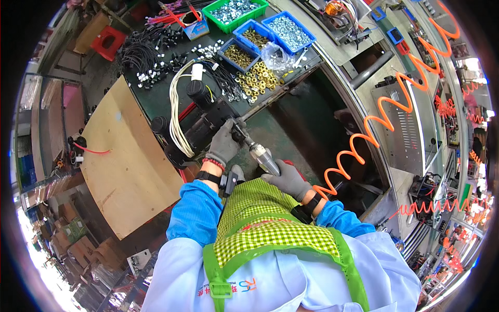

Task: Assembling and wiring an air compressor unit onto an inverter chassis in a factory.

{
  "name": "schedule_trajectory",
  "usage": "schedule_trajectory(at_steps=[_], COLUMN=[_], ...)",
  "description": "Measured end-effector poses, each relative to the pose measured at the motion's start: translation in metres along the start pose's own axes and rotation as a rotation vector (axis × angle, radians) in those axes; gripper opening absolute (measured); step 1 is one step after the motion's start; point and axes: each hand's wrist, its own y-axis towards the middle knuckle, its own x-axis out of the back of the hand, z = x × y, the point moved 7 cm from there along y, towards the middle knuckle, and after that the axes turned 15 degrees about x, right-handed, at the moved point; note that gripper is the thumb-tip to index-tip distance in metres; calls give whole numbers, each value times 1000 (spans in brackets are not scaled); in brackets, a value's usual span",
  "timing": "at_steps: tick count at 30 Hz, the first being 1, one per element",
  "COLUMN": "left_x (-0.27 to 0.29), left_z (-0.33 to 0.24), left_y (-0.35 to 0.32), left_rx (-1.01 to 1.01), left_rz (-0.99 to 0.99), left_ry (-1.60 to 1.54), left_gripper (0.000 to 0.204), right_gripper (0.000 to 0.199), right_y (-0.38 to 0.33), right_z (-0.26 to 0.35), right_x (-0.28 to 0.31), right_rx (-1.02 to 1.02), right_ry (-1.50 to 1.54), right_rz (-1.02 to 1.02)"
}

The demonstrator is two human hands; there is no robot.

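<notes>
"What's largest?"
"A dark green, flat-topped workbench (150, 100), reaching out beyond the black metal assembly (221, 112). Next, a tan, flat board (130, 161) left of the assembly, then a coiled orange hose (358, 137) to its right and blue rectangular plastic bins (304, 47) beyond it."
"And the hands?"
"The grey-gloved left hand (224, 144) is partly curled against the assembly's near end; whether it grips, I can't tell. The grey-gloved right hand (287, 179) is closed around a silver, cylindrical metal tool (266, 160), nearer the wearer than the assembly."
"Smallest?"
"Loose brass-coloured rings (248, 86), beyond the assembly."
</notes>
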Motion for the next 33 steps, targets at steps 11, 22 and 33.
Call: schedule_trajectory(at_steps=[11, 22, 33], left_x=[27, 33, 10], left_z=[0, 30, 22], left_y=[5, -20, -14], left_rx=[-33, 218, 364], left_rz=[-497, -176, -265], left_ry=[44, 6, 569], left_gripper=[30, 9, 22], right_gripper=[54, 54, 59], right_y=[-51, -57, -53], right_z=[-20, -5, -19], right_x=[36, 30, 27], right_rx=[41, 9, -9], right_ry=[-30, -86, -68], right_rz=[-80, 61, 105])
